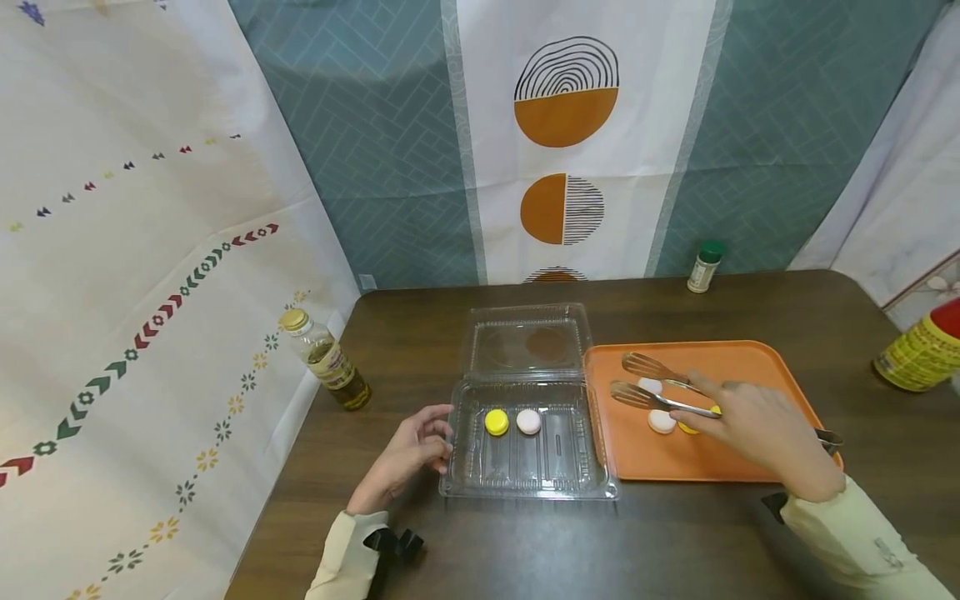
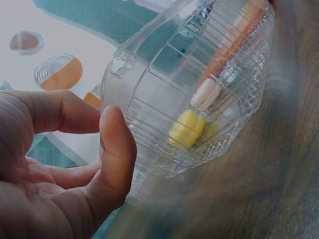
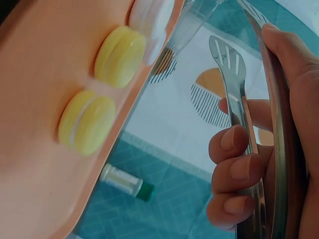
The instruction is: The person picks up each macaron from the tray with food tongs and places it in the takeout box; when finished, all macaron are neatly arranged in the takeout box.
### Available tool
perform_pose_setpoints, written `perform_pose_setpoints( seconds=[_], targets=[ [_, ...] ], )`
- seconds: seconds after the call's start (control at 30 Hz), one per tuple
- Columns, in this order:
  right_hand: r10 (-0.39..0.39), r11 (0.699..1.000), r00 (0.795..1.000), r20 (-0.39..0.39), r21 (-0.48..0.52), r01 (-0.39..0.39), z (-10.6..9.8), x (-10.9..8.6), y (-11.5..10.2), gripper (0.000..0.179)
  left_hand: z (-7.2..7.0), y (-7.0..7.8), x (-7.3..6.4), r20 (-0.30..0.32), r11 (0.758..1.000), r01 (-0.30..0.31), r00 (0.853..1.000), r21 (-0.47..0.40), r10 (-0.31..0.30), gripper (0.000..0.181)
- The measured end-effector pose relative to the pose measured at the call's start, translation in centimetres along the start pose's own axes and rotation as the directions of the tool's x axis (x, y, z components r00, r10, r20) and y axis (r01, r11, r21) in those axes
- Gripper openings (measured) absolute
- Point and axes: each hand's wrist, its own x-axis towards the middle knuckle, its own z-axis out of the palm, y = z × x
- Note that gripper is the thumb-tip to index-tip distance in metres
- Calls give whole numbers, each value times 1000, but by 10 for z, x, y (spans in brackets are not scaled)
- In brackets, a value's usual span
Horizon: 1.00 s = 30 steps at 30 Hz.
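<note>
My left hand [image 1: 411, 450] pinches the left rim of a clear plastic clamshell box [image 1: 558, 483] between thumb and finger. The box's lid [image 1: 528, 333] lies folded back behind it. Inside sit a yellow macaron [image 1: 497, 422] and a pale pink macaron [image 1: 528, 422], side by side. My right hand [image 1: 757, 423] holds metal tongs [image 3: 229, 67], their slotted ends spread apart with nothing between them. They hover over an orange tray [image 1: 738, 362] bearing white macarons [image 1: 662, 422] and yellow macarons [image 3: 87, 122]; the hand and tongs partly hide these in the head view.
An oil bottle [image 1: 330, 362] with a yellow cap stands at the table's left edge. At the back is a green-capped shaker [image 1: 705, 267]. A yellow container with a red top [image 1: 921, 354] stands at the far right. Patterned cloths hang behind and at the left.
</note>
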Motion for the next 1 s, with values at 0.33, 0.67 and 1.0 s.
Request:
perform_pose_setpoints(
  seconds=[0.33, 0.67, 1.0],
  targets=[
    [100, 995, 985, 138, -39, -96, -5, -4, 12, 63, 0, -1, -2, -2, 1000, 3, 1000, -4, -3, 61],
    [80, 996, 989, 122, -48, -75, 3, -9, 24, 57, 2, -1, -1, 2, 1000, 3, 1000, -12, -3, 61],
    [80, 996, 987, 137, -43, -75, 10, -6, 33, 50, 1, 1, -1, -6, 1000, 6, 1000, 1, -6, 61]
  ],
)
